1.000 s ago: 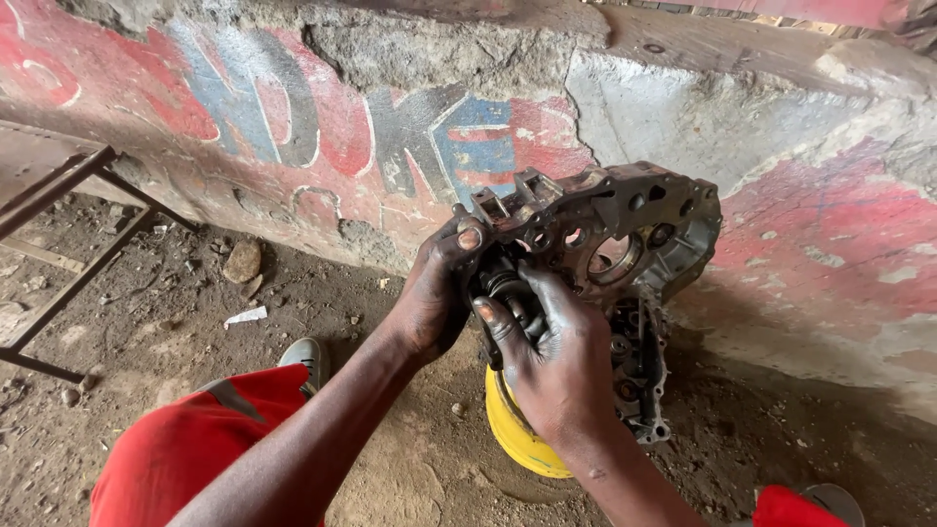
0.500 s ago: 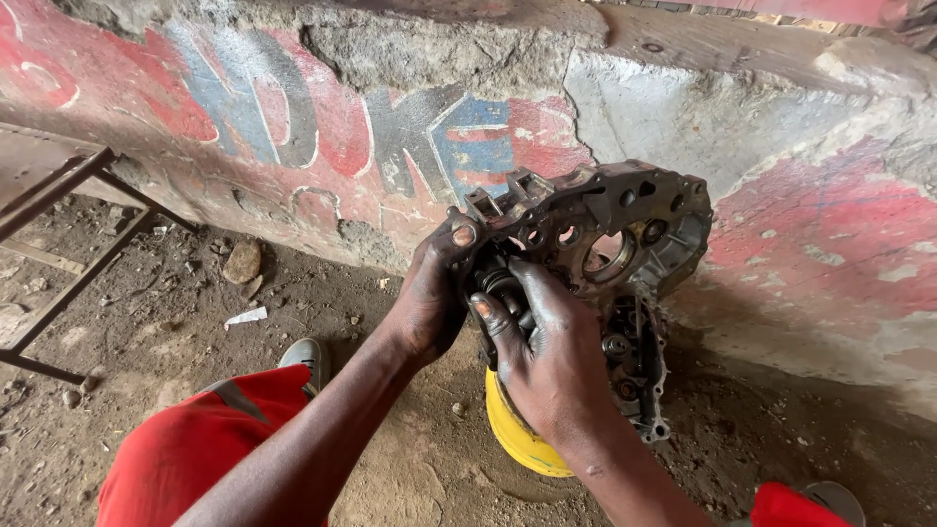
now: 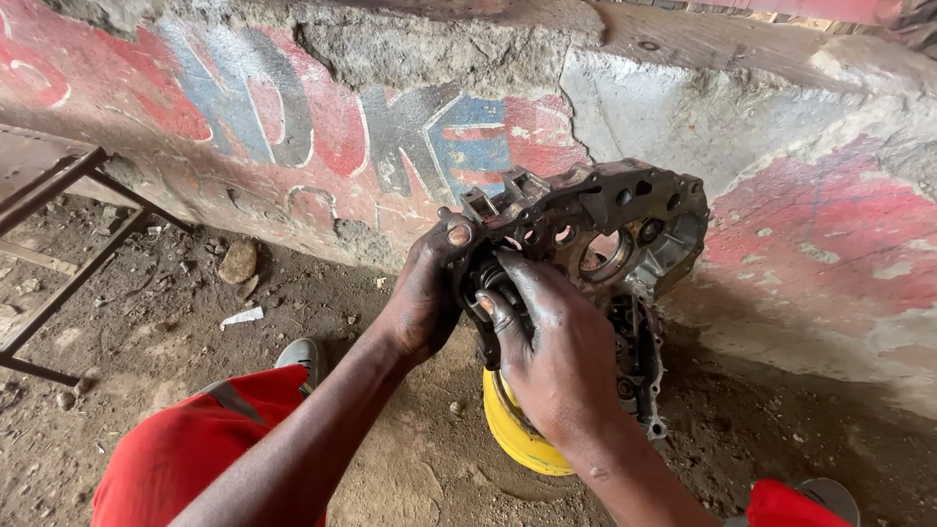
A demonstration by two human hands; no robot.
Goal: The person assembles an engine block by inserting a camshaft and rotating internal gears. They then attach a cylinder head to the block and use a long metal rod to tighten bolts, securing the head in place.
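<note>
A greasy grey metal engine casing (image 3: 615, 234) with several round holes is tilted up in front of me, above another engine half (image 3: 639, 366) that rests on a yellow bowl (image 3: 522, 439). My left hand (image 3: 425, 293) grips the casing's left edge, thumb on top. My right hand (image 3: 547, 346) is closed on a dark round part at the casing's lower left; what the fingers pinch is partly hidden.
A cracked concrete wall (image 3: 322, 137) painted red and blue runs behind. A rusty metal frame (image 3: 68, 234) stands at the left on the dirt ground. A stone (image 3: 237, 262) and a paper scrap (image 3: 241, 316) lie nearby. My red trousers (image 3: 195, 449) and shoe (image 3: 301, 353) show below.
The casing has shifted slightly down and left and tilted a little; both hands stayed on it, the right fingers working at the same spot.
</note>
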